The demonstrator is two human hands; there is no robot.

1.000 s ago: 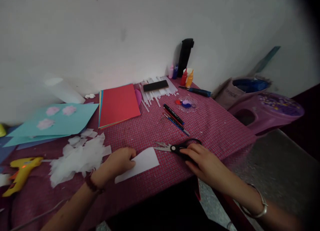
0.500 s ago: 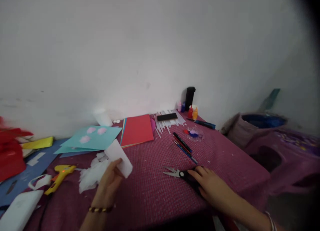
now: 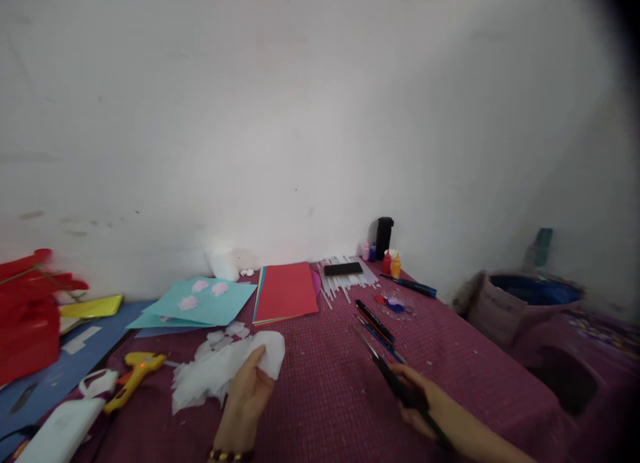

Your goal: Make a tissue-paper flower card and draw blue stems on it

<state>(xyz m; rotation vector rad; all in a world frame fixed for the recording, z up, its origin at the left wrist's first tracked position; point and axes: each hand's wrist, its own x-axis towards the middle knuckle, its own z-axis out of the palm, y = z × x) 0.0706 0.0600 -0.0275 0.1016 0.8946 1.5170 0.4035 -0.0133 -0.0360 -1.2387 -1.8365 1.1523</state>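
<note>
Over maroon tablecloth [image 3: 323, 389], the left hand [image 3: 250, 388] pinches white paper [image 3: 273, 353] while the right hand [image 3: 434, 399] grips black-handled scissors [image 3: 387, 373].

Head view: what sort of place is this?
Probably an indoor craft corner, at a cloth-covered table against a plain wall: there is a yellow glue gun, a stack of coloured paper, and scissors in the right hand.

a scuffed pale wall [image 3: 310, 123], shadowed toward the right, stands behind a maroon-clothed table [image 3: 320, 403].
</note>
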